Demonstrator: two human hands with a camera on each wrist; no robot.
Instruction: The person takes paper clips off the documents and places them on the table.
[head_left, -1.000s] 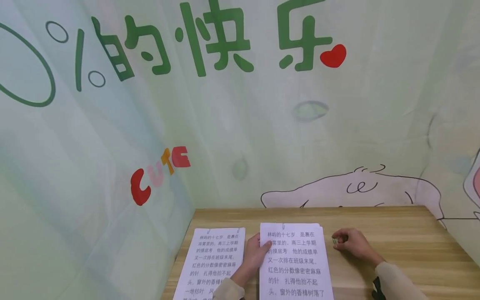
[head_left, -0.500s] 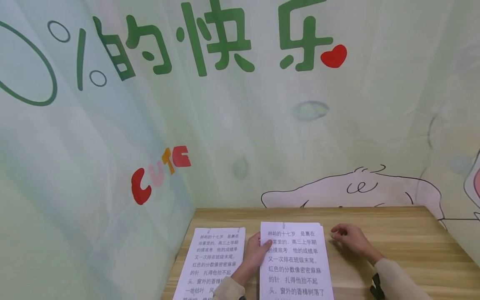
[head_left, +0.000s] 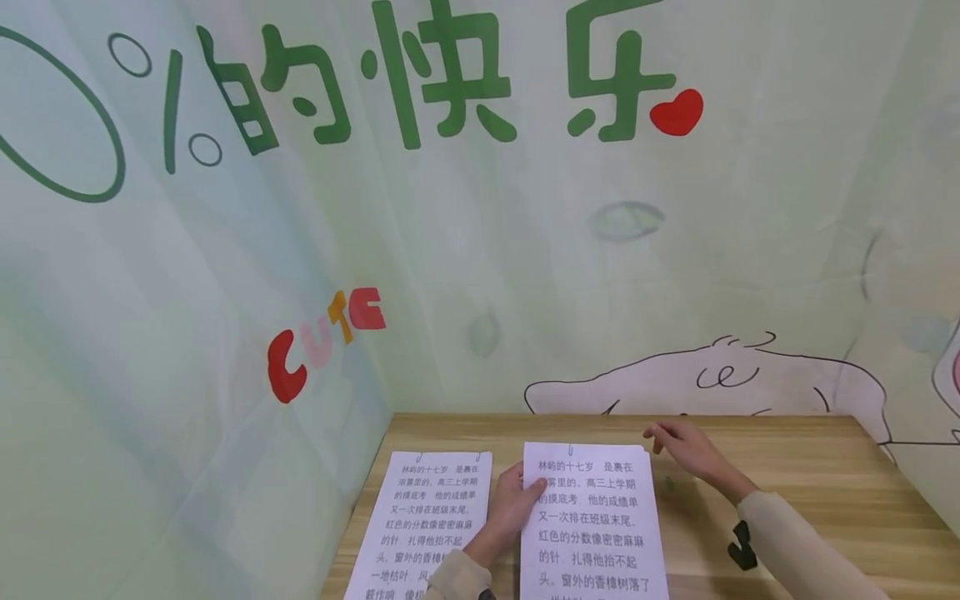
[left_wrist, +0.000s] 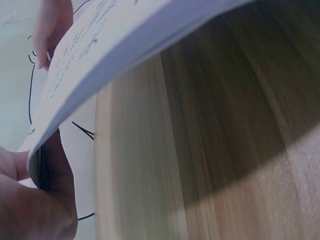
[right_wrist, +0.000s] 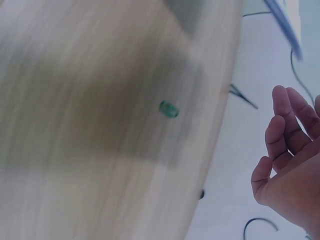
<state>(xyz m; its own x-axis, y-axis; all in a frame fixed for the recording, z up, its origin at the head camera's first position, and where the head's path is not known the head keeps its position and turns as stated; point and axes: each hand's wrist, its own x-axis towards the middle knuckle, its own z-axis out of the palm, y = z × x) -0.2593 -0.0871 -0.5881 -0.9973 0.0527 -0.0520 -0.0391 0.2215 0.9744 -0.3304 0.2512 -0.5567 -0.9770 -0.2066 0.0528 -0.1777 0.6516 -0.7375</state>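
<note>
My left hand (head_left: 510,504) grips the left edge of a stack of printed sheets (head_left: 588,525), thumb on top. A paper clip (head_left: 571,450) sits on the stack's top edge. In the left wrist view the stack (left_wrist: 105,55) bows upward above the wood, the hand (left_wrist: 35,210) around its edge. Beyond the stack's top right corner, my right hand (head_left: 690,450) hovers with loosely bent fingers and nothing in them, as the right wrist view of the hand (right_wrist: 295,150) also shows. Below it on the table lies a small green oval thing (right_wrist: 169,109).
A second printed stack (head_left: 427,517) lies to the left, with two paper clips on its top edge. The wooden table (head_left: 810,475) ends at a printed cloth backdrop (head_left: 465,250). Something black (head_left: 742,546) shows at my right wrist.
The right hand has let go of the small green thing, leaving it on the table, and has moved up and left towards the stack's top corner. The left hand keeps its grip.
</note>
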